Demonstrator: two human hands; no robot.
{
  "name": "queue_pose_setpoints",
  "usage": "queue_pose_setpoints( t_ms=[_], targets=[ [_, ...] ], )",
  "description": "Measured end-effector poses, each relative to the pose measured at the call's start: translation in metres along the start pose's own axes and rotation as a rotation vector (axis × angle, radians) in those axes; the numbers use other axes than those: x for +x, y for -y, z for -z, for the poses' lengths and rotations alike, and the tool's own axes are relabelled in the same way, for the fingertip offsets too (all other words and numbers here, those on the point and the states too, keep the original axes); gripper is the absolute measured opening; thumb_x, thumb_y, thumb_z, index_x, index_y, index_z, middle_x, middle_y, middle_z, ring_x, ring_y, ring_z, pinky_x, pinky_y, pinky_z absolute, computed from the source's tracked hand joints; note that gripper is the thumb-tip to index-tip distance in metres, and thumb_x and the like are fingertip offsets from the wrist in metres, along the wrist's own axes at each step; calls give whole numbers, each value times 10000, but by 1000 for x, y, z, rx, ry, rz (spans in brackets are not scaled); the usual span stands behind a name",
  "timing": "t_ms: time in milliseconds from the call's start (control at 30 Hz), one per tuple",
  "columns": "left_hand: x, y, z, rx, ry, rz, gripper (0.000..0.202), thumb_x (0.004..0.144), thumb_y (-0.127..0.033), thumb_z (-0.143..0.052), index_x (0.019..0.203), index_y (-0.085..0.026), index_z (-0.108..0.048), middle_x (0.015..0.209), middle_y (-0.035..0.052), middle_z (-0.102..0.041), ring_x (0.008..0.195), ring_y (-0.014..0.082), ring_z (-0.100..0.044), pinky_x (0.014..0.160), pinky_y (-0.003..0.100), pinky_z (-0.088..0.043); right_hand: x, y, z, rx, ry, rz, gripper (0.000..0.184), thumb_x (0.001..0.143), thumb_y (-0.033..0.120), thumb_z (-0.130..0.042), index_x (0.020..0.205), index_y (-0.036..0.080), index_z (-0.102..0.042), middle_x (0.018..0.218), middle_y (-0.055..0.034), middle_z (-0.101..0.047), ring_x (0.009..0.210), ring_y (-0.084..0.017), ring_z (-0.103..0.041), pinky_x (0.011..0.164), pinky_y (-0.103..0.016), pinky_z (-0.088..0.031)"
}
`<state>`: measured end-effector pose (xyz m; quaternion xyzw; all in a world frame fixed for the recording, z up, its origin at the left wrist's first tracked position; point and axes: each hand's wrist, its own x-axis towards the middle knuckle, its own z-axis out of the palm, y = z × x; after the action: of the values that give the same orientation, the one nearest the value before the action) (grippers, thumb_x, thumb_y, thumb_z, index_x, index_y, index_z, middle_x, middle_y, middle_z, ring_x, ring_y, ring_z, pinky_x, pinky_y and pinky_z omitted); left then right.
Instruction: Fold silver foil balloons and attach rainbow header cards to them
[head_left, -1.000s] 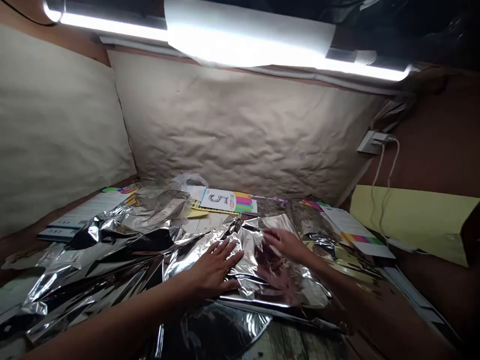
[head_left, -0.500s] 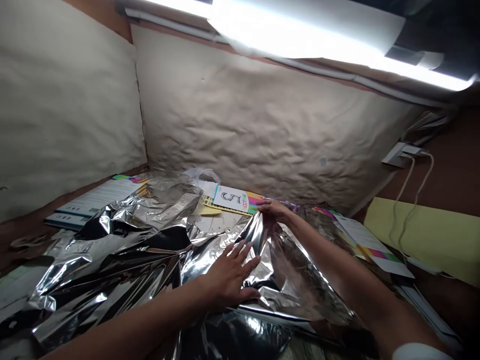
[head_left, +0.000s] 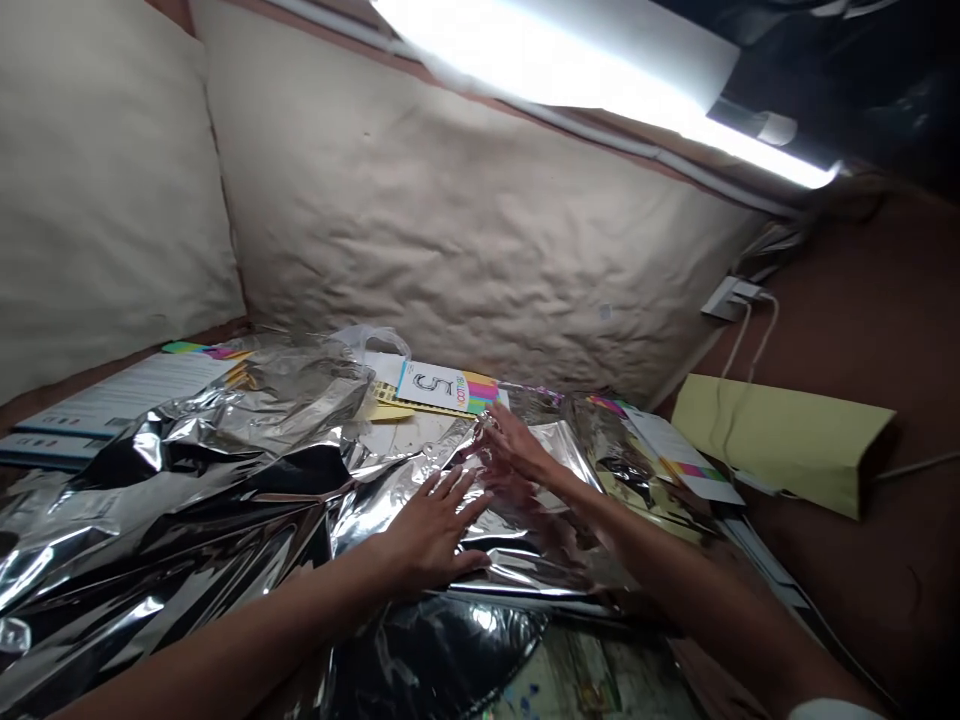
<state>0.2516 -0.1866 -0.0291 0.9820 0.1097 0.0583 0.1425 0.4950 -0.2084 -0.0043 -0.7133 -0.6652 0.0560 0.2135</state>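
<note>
A large shiny silver foil sheet (head_left: 420, 490) lies wrinkled across the work surface. My left hand (head_left: 431, 530) rests flat on it, palm down with fingers spread. Farther back, my right hand (head_left: 517, 440) touches the foil close to its far edge; its fingers are loosely stretched, and the foil lies fairly flat beneath them. Just beyond the right fingertips is a white card (head_left: 435, 385) printed with a large 5 and coloured stripes. Nearest me, a dark glossy piece with a rounded edge (head_left: 442, 660) shows below the left hand.
More crumpled foil (head_left: 202, 510) spreads over the left side. Printed packs (head_left: 127, 390) are stacked at the far left, and another pack (head_left: 686, 455) lies right. Yellow paper (head_left: 780, 430) and white cables (head_left: 739, 345) are at the right wall. A bright lamp (head_left: 585, 75) hangs above.
My right hand has lowered the peak of foil it was pinching, and its fingers have loosened. The left hand stays flat on the foil. The view has shifted to the right.
</note>
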Motion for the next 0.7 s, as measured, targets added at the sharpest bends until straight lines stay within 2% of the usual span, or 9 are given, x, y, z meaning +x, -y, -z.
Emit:
queue_pose_setpoints(
  t_ms=[67,133,233,300,367,433,567,700],
  targets=[
    [0,0,2,-6,10,-3,785,881,-700,-430,1525,-268,-305,1618,137,-172,1484,368,-155,1170,566,-145,-8,-14,25,8,-138,-182,564,979,463,-423,1476,199,-396,1555,-102,-364,1453,-246,-285,1190,-414,-219],
    [1,0,4,-5,26,-4,790,881,-715,-407,1528,-275,-296,1620,137,-166,1486,361,-148,1171,562,-140,-26,-32,52,18,-229,-389,600,939,458,-510,1452,161,-417,1507,-152,-418,1418,-291,-340,1169,-435,-245],
    [1,0,6,-4,50,-3,808,879,-745,-353,1539,-287,-260,1622,140,-133,1493,349,-113,1173,562,-125,-64,-58,77,70,-210,-609,709,840,475,-659,1391,76,-459,1334,-235,-557,1295,-361,-485,1062,-458,-380],
    [1,1,6,-3,63,1,812,881,-751,-332,1544,-291,-239,1622,142,-111,1496,344,-88,1174,563,-122,-88,-67,82,146,-152,-706,713,792,493,-712,1335,82,-500,1163,-203,-652,1107,-323,-623,904,-398,-497],
    [2,2,6,1,71,5,805,886,-746,-323,1545,-291,-235,1621,142,-115,1496,341,-84,1175,563,-128,-104,-68,83,243,-84,-750,630,796,517,-700,1254,110,-556,1008,-142,-697,882,-247,-683,722,-321,-536],
    [2,2,7,8,73,4,786,897,-731,-323,1541,-284,-253,1619,144,-141,1494,338,-102,1174,563,-138,-112,-64,83,344,-11,-750,497,800,516,-690,1105,129,-627,888,-98,-707,726,-194,-670,607,-271,-515],
    [5,3,10,10,53,2,688,936,-643,-371,1510,-263,-346,1599,142,-245,1484,333,-183,1166,569,-181,-120,-55,79,472,75,-705,301,686,374,-786,788,137,-630,695,-50,-678,591,-155,-616,530,-237,-472],
    [8,8,18,-70,-78,21,586,959,-546,-417,1466,-252,-422,1566,124,-345,1455,301,-289,1162,524,-256,-129,-49,72,487,105,-635,284,579,279,-809,673,160,-569,592,5,-616,546,-123,-561,502,-212,-427]
  ],
)
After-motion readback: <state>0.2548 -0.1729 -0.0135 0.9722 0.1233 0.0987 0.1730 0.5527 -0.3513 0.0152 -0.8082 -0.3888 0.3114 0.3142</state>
